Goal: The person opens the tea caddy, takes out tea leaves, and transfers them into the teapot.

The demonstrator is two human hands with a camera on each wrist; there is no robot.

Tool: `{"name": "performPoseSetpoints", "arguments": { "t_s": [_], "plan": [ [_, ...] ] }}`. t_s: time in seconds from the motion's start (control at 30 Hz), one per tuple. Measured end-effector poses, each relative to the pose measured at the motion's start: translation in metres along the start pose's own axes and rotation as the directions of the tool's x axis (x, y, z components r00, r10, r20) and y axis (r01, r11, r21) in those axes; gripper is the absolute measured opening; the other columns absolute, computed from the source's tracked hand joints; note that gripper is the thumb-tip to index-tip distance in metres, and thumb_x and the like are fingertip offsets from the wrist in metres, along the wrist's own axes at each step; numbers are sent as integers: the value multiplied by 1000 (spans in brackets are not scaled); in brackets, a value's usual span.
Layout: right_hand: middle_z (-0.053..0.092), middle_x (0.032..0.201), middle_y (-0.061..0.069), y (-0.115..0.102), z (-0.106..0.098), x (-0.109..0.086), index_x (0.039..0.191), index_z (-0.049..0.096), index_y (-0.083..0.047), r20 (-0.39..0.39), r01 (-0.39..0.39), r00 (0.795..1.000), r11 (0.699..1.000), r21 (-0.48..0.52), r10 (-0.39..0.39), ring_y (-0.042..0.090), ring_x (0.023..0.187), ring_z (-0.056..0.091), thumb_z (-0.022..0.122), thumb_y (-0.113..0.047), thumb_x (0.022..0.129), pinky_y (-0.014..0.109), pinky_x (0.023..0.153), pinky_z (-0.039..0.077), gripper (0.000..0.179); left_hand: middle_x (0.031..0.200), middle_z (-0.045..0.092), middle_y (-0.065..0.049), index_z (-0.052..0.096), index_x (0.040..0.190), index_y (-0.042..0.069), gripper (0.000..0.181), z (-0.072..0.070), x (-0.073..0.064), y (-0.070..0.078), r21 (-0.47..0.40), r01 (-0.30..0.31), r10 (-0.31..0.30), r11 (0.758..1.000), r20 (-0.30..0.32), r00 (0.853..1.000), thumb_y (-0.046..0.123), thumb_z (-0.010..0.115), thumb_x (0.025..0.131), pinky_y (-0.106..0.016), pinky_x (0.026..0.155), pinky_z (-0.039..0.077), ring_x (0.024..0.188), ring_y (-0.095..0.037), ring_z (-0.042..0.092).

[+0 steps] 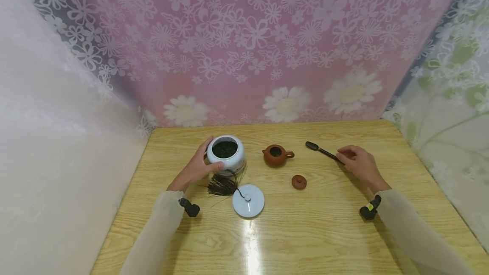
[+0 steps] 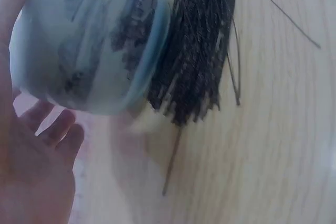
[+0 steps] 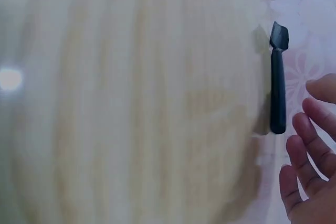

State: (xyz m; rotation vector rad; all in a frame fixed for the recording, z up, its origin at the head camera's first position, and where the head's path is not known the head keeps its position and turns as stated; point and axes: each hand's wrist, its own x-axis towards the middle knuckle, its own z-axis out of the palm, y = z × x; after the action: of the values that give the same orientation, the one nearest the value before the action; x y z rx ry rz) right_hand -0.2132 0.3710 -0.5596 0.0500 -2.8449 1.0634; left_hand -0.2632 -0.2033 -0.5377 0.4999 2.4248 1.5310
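My left hand (image 1: 195, 169) holds the side of a white ceramic jar (image 1: 234, 164), thumb at the front and fingers round the far side. Dark tea leaves (image 1: 225, 150) show through its uncovered mouth. Blue-grey patterning covers the jar's wall (image 2: 89, 45) in the left wrist view. On the right, my right hand (image 1: 361, 165) hovers by the handle end of a black tea scoop (image 1: 327, 153). The right wrist view shows a gap between its bent, spread fingers (image 3: 304, 150) and the scoop (image 3: 278, 90), with nothing held.
A small brown clay teapot (image 1: 274, 157) stands uncovered between the hands. Its lid (image 1: 299, 182) lies in front of it. The jar's white lid (image 1: 248, 207) lies nearer, with a dark tassel (image 1: 223, 185) reaching toward the jar. Patterned cloth (image 1: 267, 54) rises behind the wooden table (image 1: 305, 241).
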Motion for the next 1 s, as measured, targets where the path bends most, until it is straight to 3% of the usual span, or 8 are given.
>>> {"name": "performPoseSetpoints", "arguments": {
  "t_s": [0.13, 0.3, 0.4, 0.63, 1.0],
  "plan": [
    [71, 125, 17, -10, -1, 2, 137, 71, -6, -28, 24, 999, 1000, 2, -24, 36, 110, 68, 64, -39, 112, 47, 89, 58, 41, 183, 14, -6, 14, 177, 31, 106, -1, 2, 13, 91, -29, 33, 995, -45, 998, 50, 82, 98, -62, 134, 24, 169, -34, 19],
    [73, 124, 17, -28, 0, 8, 136, 72, -4, -58, 85, 995, 996, 4, -84, 33, 110, 66, 66, -35, 112, 15, 85, 50, 40, 183, 15, -7, 22, 174, 39, 97, -1, 8, 30, 173, -50, 64, 984, -75, 995, 56, 79, 98, -71, 129, 26, 169, -37, 18],
    [74, 121, 17, -40, 3, 12, 135, 72, -3, -65, 108, 992, 994, 17, -106, 29, 107, 67, 66, -34, 112, 8, 83, 45, 39, 183, 17, -4, 23, 173, 41, 92, 2, 13, 41, 190, -87, 101, 978, -69, 992, 57, 76, 100, -74, 127, 27, 169, -36, 18],
    [73, 124, 13, -64, 11, 18, 140, 71, -6, -34, 130, 991, 990, 64, -128, 18, 106, 67, 67, -35, 111, 10, 86, 48, 41, 180, 26, 1, 26, 173, 42, 84, 16, 22, 68, 183, -118, 135, 976, -84, 987, 51, 74, 104, -70, 128, 28, 168, -31, 24],
    [73, 121, 10, -85, 29, 17, 139, 72, -7, 22, 172, 984, 980, 105, -175, 27, 106, 70, 70, -35, 110, 16, 87, 53, 41, 174, 39, -5, 35, 172, 25, 75, 51, 42, 103, 261, -151, 169, 954, -49, 984, 36, 72, 108, -59, 126, 40, 160, -30, 41]
  ]
}}
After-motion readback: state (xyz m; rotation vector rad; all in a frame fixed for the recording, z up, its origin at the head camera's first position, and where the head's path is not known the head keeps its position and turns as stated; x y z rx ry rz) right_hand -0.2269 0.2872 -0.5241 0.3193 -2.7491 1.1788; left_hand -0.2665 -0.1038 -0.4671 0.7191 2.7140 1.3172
